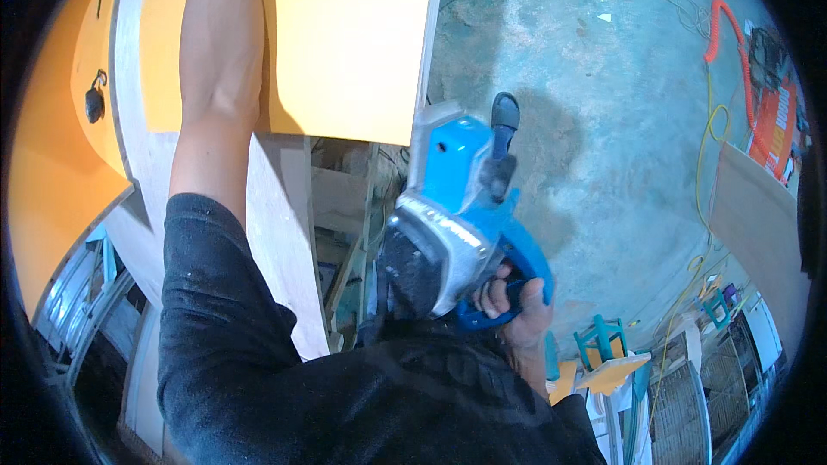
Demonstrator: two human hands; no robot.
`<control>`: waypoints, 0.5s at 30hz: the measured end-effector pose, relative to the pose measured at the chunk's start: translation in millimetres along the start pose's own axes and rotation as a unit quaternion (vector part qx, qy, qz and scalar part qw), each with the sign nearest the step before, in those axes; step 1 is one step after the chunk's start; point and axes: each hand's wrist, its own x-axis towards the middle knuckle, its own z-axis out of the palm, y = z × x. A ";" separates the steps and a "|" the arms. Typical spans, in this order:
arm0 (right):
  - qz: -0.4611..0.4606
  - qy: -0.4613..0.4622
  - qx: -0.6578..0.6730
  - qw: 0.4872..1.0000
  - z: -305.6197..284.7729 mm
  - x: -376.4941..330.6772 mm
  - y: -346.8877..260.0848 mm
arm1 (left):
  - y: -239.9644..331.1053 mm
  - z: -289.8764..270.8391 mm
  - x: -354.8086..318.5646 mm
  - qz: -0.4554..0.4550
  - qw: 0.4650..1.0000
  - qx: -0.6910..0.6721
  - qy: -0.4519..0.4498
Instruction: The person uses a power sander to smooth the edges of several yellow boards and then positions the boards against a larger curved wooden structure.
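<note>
The right hand (517, 306) is clenched round the blue power planer's (457, 207) handle, beside the orange panel's (345, 34) edge — best kept level; the left hand is out of sight — only its arm reaches up.

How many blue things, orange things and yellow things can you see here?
Blue: 1, the power tool held in the right hand
Orange: 2, the big board and the coiled hose
Yellow: 1, the cable on the floor
Total: 4
</note>
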 end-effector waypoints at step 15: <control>0.008 -0.007 -0.010 1.000 23.0 15.0 -13.0 | 9.6 3.7 4.6 -0.029 0.999 0.013 0.003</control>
